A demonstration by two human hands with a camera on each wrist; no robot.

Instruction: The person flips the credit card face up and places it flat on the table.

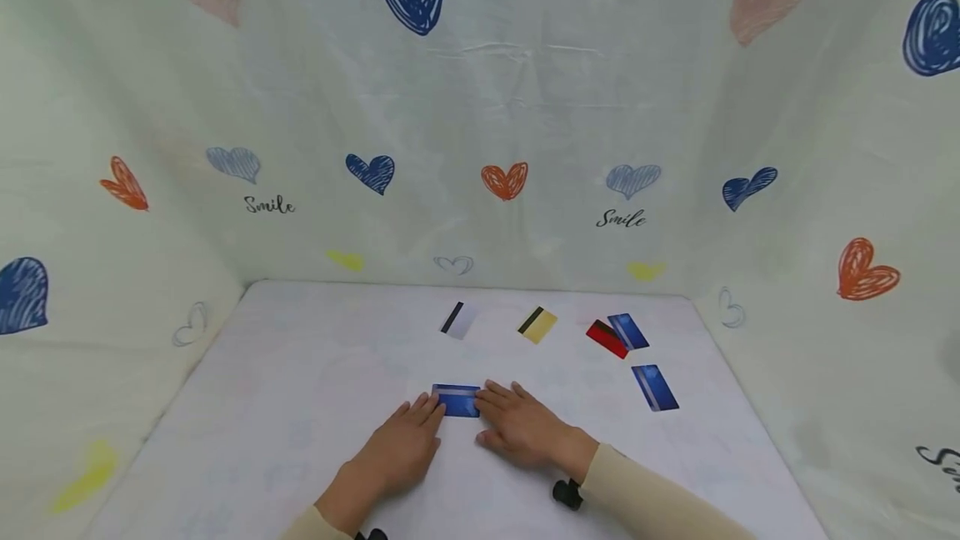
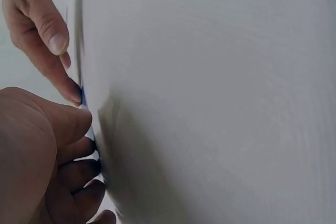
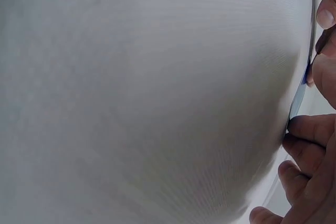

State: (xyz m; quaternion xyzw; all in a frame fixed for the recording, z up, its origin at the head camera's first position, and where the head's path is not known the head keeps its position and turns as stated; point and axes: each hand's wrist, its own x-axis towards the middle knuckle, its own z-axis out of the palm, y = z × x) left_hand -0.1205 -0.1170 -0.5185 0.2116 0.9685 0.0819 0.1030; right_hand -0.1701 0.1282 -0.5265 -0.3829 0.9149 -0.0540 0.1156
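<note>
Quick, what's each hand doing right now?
Left hand: open, touching the left end of the blue card between both hands.
Right hand: open, touching that card's right end.

On the far part of a white table [image 1: 315,357] lie a white card [image 1: 459,322], a yellow card [image 1: 537,326] and, rightward, a blue card [image 1: 630,332] overlapping a red card [image 1: 606,342]; a second blue card [image 1: 656,388] sits nearer. Heart-printed fabric [image 1: 435,115] hangs behind.

Soft, diffuse light; dimmer wrist views

Head looks down — wrist views close, seemingly sideways, sharing hands [image 1: 403,447] [image 1: 521,427].
</note>
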